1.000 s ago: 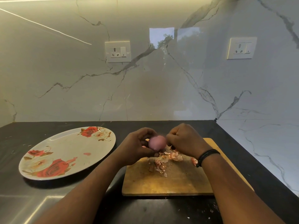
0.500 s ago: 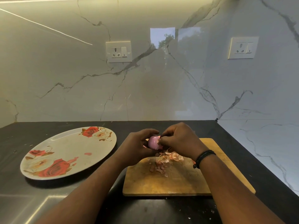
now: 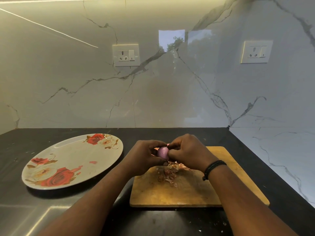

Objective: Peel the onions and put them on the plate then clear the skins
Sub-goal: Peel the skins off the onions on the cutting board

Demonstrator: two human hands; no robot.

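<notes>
Peeling is under way: the left hand [image 3: 144,157] is cupping a small, smooth pink onion [image 3: 162,152] with curled fingers, while the right hand [image 3: 188,151] is pinching at its top end, seemingly tugging away a last shred. The onion is hovering over the far edge of the rectangular wooden chopping board [image 3: 187,193], where a heap of papery brown-pink skins [image 3: 167,173] is lying. At nine o'clock from the board, the oval rose-patterned plate [image 3: 68,160] is holding no onions, so plating and clearing the skins look entirely undone.
</notes>
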